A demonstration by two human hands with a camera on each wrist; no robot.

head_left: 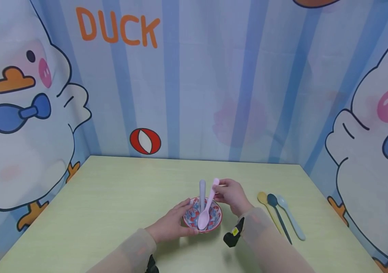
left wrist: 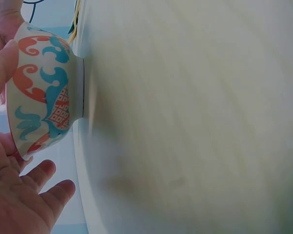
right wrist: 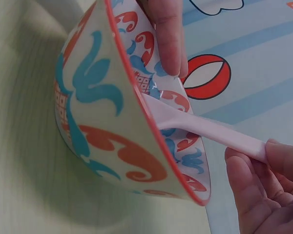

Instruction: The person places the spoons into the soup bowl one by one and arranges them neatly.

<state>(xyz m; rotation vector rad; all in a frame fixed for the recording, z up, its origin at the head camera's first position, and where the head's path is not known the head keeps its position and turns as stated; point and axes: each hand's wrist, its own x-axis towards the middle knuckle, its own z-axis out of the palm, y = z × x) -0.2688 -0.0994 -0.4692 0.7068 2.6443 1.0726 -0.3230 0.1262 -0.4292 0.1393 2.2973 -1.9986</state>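
On a pale yellow-green table (head_left: 129,197), a red-rimmed patterned bowl (head_left: 216,218) sits just below and right of the frame's center. The left hand (head_left: 170,224), at its left, grips it by the rim, thumb on the near side and some fingers loosely spread. The right hand (head_left: 233,196), at its upper right, pinches the handle of a pink spoon (head_left: 208,205) whose head is inside the bowl. A lavender spoon (head_left: 202,191) leans upright in the bowl beside it. At lower right lie a yellow spoon (head_left: 263,197), a dark teal spoon (head_left: 277,212) and a light blue spoon (head_left: 291,217). Behind hangs a blue-striped backdrop (head_left: 207,76), lettered "DUCK" at upper left.
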